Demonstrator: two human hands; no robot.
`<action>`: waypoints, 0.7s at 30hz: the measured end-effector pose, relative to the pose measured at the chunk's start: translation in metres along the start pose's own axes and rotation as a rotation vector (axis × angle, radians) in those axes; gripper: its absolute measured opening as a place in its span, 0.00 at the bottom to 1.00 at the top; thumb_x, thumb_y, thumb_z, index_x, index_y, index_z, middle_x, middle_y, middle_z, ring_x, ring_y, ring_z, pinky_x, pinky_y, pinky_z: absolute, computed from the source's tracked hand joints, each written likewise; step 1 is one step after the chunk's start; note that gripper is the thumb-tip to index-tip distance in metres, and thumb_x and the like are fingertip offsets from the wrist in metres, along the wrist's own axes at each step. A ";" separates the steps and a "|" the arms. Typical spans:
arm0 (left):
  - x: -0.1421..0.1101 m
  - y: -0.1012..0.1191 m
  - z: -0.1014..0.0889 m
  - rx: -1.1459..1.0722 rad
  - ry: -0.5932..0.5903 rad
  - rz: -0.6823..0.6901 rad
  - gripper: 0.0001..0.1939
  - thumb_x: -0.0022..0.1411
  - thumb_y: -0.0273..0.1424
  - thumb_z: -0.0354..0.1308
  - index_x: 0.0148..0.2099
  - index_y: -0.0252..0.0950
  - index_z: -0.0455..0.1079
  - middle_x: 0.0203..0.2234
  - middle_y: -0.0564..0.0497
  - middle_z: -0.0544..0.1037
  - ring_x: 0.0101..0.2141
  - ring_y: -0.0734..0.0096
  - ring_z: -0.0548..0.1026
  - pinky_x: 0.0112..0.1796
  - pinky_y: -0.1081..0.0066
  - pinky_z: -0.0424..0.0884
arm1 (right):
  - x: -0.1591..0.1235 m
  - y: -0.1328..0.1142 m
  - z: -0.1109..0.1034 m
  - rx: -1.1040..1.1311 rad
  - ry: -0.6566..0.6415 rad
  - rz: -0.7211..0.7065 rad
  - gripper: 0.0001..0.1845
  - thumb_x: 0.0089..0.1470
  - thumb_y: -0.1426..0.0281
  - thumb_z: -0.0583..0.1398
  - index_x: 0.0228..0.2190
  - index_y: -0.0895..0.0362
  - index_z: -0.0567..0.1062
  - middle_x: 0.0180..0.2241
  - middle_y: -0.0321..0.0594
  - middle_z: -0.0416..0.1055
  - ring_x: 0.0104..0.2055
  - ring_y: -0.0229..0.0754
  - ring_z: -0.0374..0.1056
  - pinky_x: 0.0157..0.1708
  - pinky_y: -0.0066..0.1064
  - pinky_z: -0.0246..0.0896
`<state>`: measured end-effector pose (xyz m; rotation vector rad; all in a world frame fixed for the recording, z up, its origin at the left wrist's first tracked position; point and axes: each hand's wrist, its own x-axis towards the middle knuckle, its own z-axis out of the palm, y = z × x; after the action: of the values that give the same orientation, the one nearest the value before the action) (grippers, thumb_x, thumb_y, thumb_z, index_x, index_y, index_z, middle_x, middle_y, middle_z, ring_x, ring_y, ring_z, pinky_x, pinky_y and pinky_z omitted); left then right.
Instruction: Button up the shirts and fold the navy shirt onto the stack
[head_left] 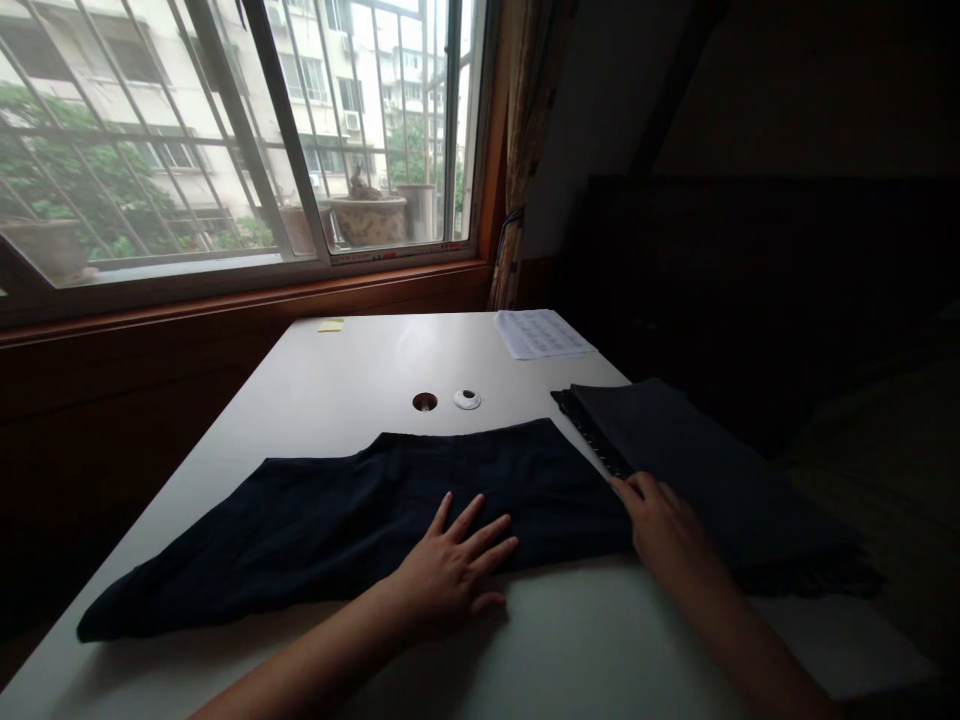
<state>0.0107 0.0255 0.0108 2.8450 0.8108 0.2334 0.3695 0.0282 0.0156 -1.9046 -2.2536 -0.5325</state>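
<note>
A dark navy garment [322, 520] lies stretched across the white table [360, 375], wide at its right end and narrowing to the left. Its exact kind is hard to make out. My left hand [457, 560] rests flat on its lower middle part, fingers spread. At the garment's right edge, my right hand [660, 515] has its thumb and fingers closed on the cloth; the fingertips are partly hidden. Just beyond that hand is a folded dark grey cloth [675, 440] with fringed edges, lying at the table's right side.
Printed paper sheets [541, 333] lie at the far right corner, and a yellow sticky note [331, 325] at the far left. A cable hole [424, 402] and its white round cover [466, 400] are behind the garment. A barred window [225, 130] stands beyond the table.
</note>
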 end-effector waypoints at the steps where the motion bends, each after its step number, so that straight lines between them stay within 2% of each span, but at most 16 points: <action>1: 0.000 0.000 0.000 -0.003 0.003 0.003 0.35 0.71 0.51 0.45 0.73 0.50 0.39 0.71 0.54 0.48 0.70 0.46 0.41 0.64 0.35 0.39 | 0.005 -0.007 -0.001 0.020 0.023 -0.003 0.28 0.55 0.84 0.49 0.52 0.57 0.74 0.45 0.50 0.73 0.41 0.51 0.72 0.41 0.43 0.70; 3: 0.002 -0.001 -0.001 -0.008 0.007 0.006 0.34 0.70 0.53 0.43 0.73 0.52 0.41 0.71 0.54 0.49 0.70 0.47 0.42 0.64 0.36 0.41 | 0.018 -0.026 -0.002 0.106 0.060 -0.025 0.27 0.58 0.83 0.48 0.54 0.58 0.73 0.50 0.51 0.72 0.49 0.52 0.71 0.49 0.44 0.69; 6: 0.006 -0.007 -0.007 0.018 0.019 -0.040 0.32 0.71 0.53 0.40 0.72 0.52 0.46 0.71 0.53 0.51 0.69 0.49 0.47 0.64 0.38 0.44 | 0.045 -0.061 0.004 0.262 0.062 -0.120 0.24 0.65 0.76 0.46 0.58 0.60 0.69 0.59 0.50 0.67 0.62 0.51 0.62 0.61 0.44 0.59; 9: 0.007 -0.024 -0.015 0.086 0.068 -0.152 0.30 0.72 0.52 0.38 0.72 0.50 0.49 0.71 0.50 0.51 0.69 0.49 0.49 0.64 0.39 0.45 | 0.070 -0.094 0.017 0.357 -0.040 -0.205 0.26 0.69 0.64 0.46 0.63 0.60 0.63 0.67 0.49 0.55 0.69 0.50 0.52 0.66 0.47 0.51; 12: -0.004 -0.055 -0.021 0.165 0.101 -0.309 0.31 0.72 0.51 0.38 0.71 0.47 0.52 0.70 0.49 0.51 0.69 0.47 0.47 0.64 0.37 0.45 | 0.084 -0.113 0.031 0.386 -0.160 -0.235 0.34 0.68 0.53 0.45 0.66 0.59 0.57 0.70 0.48 0.47 0.71 0.50 0.45 0.67 0.50 0.46; 14: -0.018 -0.078 -0.022 0.205 0.095 -0.415 0.32 0.72 0.52 0.38 0.71 0.45 0.53 0.70 0.48 0.52 0.69 0.47 0.47 0.64 0.39 0.46 | 0.087 -0.115 0.038 0.383 -0.197 -0.243 0.37 0.67 0.49 0.45 0.67 0.58 0.54 0.70 0.46 0.45 0.72 0.50 0.43 0.69 0.50 0.41; 16: -0.036 -0.098 -0.022 0.220 0.084 -0.443 0.33 0.72 0.52 0.38 0.72 0.44 0.51 0.71 0.50 0.50 0.70 0.50 0.45 0.66 0.44 0.46 | 0.087 -0.109 0.044 0.379 -0.197 -0.240 0.37 0.66 0.48 0.44 0.68 0.56 0.54 0.70 0.44 0.45 0.72 0.49 0.42 0.69 0.50 0.38; 18: -0.053 -0.114 -0.023 0.221 0.076 -0.421 0.32 0.72 0.52 0.39 0.72 0.46 0.48 0.71 0.52 0.47 0.70 0.54 0.43 0.67 0.50 0.45 | 0.084 -0.094 0.051 0.373 -0.189 -0.219 0.37 0.66 0.47 0.44 0.68 0.54 0.53 0.71 0.43 0.45 0.72 0.48 0.41 0.70 0.49 0.37; 21: -0.074 -0.128 -0.025 0.219 0.072 -0.427 0.32 0.73 0.51 0.39 0.73 0.49 0.43 0.71 0.55 0.46 0.70 0.57 0.42 0.67 0.50 0.43 | 0.079 -0.064 0.060 0.353 -0.174 -0.159 0.37 0.66 0.48 0.43 0.68 0.54 0.54 0.70 0.43 0.46 0.72 0.48 0.42 0.69 0.49 0.38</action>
<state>-0.1209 0.0967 0.0005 2.7750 1.5123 0.1975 0.2994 0.1135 -0.0247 -1.6625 -2.4209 0.0213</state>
